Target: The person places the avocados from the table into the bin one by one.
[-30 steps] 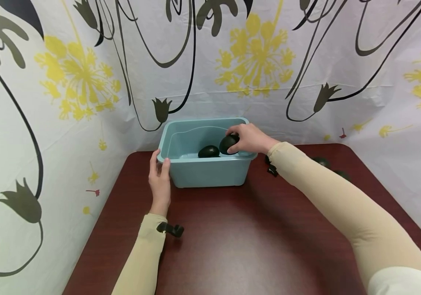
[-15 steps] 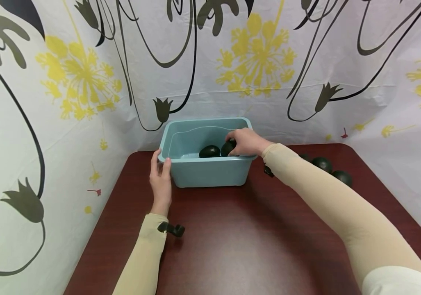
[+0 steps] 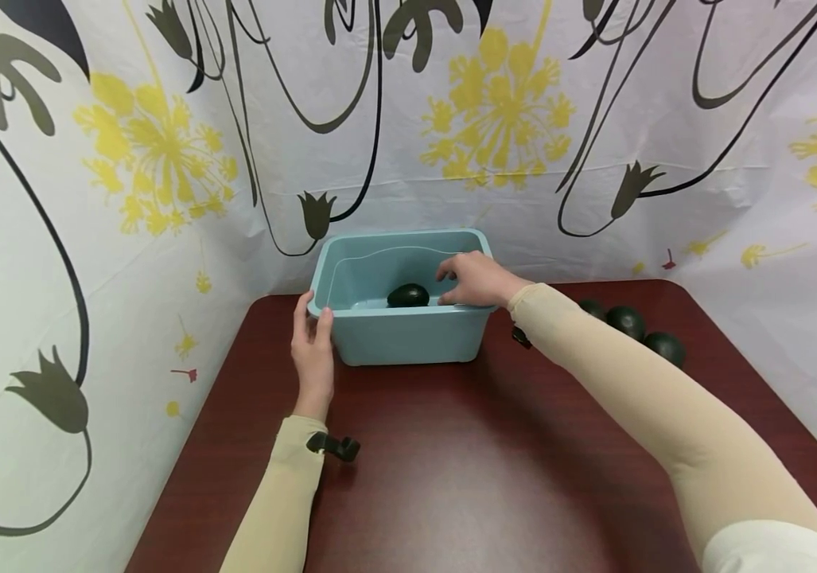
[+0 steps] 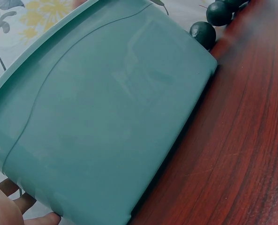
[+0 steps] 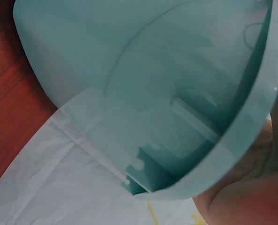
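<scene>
A light blue plastic bin (image 3: 408, 338) stands on the table near the back wall. Inside it lies a dark green avocado (image 3: 408, 295). My left hand (image 3: 313, 354) touches the bin's front left corner from outside, thumb on the front and fingers on the side; its fingertips also show in the left wrist view. My right hand (image 3: 476, 278) reaches over the right rim into the bin, thumb and fingers apart, with nothing visible between them. The bin's front wall and this hand hide what lies below. In the right wrist view, the bin wall covers much of the right hand.
Several dark avocados (image 3: 625, 321) sit on the reddish-brown table (image 3: 451, 477) to the right of the bin, partly behind the right forearm. A patterned white cloth (image 3: 408, 143) hangs behind and at both sides. A black strap (image 3: 332, 446) circles the left wrist.
My right hand lowered an avocado into the bin and let it go; that avocado is now out of sight. The left hand stayed at the corner.
</scene>
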Action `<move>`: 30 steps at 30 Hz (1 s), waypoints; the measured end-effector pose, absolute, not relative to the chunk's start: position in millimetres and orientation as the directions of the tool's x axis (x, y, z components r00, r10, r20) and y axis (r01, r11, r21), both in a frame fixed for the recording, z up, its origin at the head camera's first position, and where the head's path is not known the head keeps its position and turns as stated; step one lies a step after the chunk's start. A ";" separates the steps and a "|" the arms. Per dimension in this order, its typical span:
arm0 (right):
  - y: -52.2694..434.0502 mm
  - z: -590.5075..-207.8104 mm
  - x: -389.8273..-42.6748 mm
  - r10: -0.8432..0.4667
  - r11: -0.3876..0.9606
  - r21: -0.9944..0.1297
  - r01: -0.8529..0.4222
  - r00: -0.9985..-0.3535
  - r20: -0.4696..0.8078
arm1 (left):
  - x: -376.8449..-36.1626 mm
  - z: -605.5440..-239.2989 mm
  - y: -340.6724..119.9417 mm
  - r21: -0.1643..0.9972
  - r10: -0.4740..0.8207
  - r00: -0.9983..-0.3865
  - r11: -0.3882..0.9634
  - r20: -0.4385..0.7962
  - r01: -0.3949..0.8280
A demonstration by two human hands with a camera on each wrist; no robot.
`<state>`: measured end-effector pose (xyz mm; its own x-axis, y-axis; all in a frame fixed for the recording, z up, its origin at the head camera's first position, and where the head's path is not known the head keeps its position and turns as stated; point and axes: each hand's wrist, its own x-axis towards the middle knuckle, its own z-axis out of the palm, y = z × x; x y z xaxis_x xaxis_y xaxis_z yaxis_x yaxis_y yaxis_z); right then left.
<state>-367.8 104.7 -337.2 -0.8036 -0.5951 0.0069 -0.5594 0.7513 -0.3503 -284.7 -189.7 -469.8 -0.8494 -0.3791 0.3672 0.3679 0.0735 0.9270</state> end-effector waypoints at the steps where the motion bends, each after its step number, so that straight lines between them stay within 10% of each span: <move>1: 105.1 -336.1 -366.6 -0.595 0.749 -0.353 -0.561 -0.803 0.013 | -284.7 -469.8 -189.5 0.927 -0.381 -0.848 0.073 0.368 0.369; 30: 132.6 -301.3 -300.0 -0.595 0.691 -0.320 -0.648 -0.762 0.257 | -259.7 -442.3 -184.3 0.942 -0.342 -0.881 0.050 0.327 0.331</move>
